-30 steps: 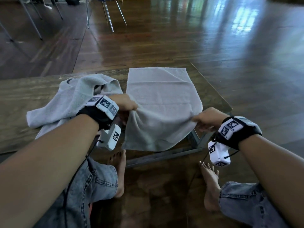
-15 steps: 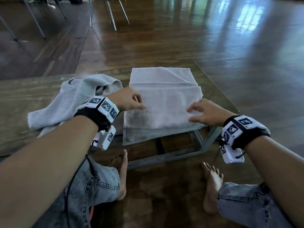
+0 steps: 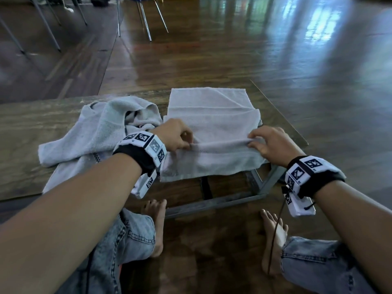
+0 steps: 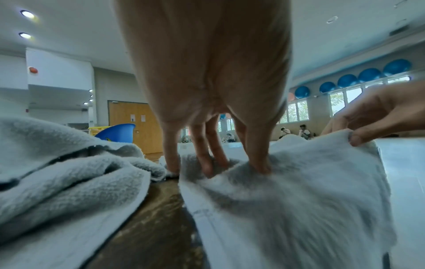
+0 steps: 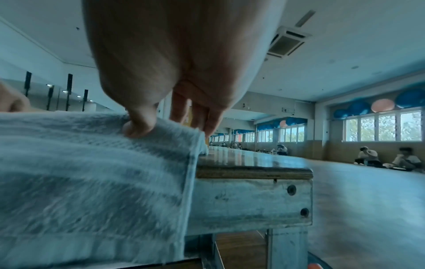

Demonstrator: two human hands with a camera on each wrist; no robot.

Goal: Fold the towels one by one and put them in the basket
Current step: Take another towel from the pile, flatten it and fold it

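A pale grey towel (image 3: 212,115) lies spread on the right end of the low wooden table (image 3: 42,115), its near edge hanging over the table's front. My left hand (image 3: 178,136) pinches a raised ridge of this towel (image 4: 287,191) at its left side. At the right side my right hand (image 3: 269,143) pinches the same ridge, thumb on the towel (image 5: 92,172). A second, crumpled grey towel (image 3: 95,132) lies to the left, beside my left wrist, also seen as a crumpled towel (image 4: 57,172). No basket is in view.
The table's right edge (image 3: 282,115) and its metal frame (image 5: 248,198) are close to my right hand. Chair legs (image 3: 146,22) stand on the shiny wooden floor beyond. My bare feet (image 3: 157,225) rest under the table. People sit far off by the windows (image 5: 386,158).
Earlier both hands held the towel's near corners hanging off the table. They then moved forward onto the cloth and now pinch up a ridge across it, farther in.
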